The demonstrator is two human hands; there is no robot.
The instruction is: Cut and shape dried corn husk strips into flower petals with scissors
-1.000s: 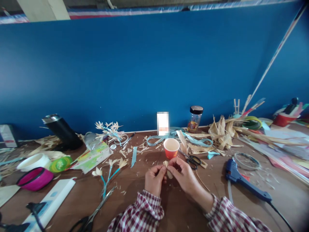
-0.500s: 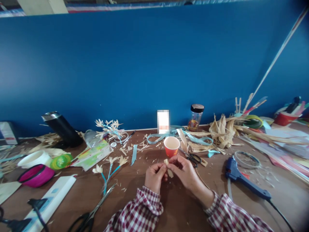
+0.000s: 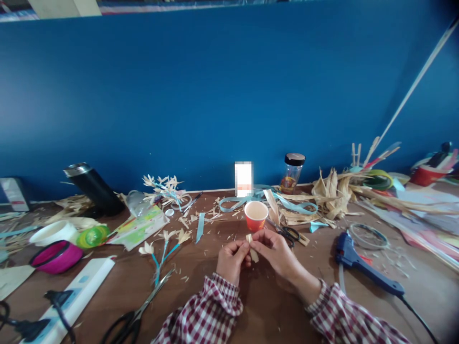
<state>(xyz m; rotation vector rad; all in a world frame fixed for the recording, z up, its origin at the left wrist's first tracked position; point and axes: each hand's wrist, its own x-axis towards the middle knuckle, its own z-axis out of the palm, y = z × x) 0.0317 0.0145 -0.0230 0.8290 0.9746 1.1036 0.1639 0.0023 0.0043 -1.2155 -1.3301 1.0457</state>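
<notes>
Between both hands is a short pale strip of corn husk [image 3: 254,255], its upper end standing out above the fingertips. My left hand [image 3: 231,259] pinches it from the left with thumb and fingers. From the right, my right hand [image 3: 275,253] grips the same strip, thumb and index finger closed on it. A red paper cup [image 3: 256,223] stands upright just beyond the hands. To the left lie husk flowers on blue stems [image 3: 163,251], with large scissors [image 3: 143,308] beside them. Dark-handled scissors [image 3: 289,234] rest behind my right hand.
A blue glue gun [image 3: 358,263] with its cord lies at right. Dried husks [image 3: 330,193], blue ribbon [image 3: 233,204] and a lidded jar [image 3: 292,173] are at the back. A power strip [image 3: 77,291], black flask [image 3: 95,188] and magenta bowl-shaped item [image 3: 56,258] are at left.
Both hands keep their pinch on the husk strip, with only slight finger movement. The whole view has shifted a little.
</notes>
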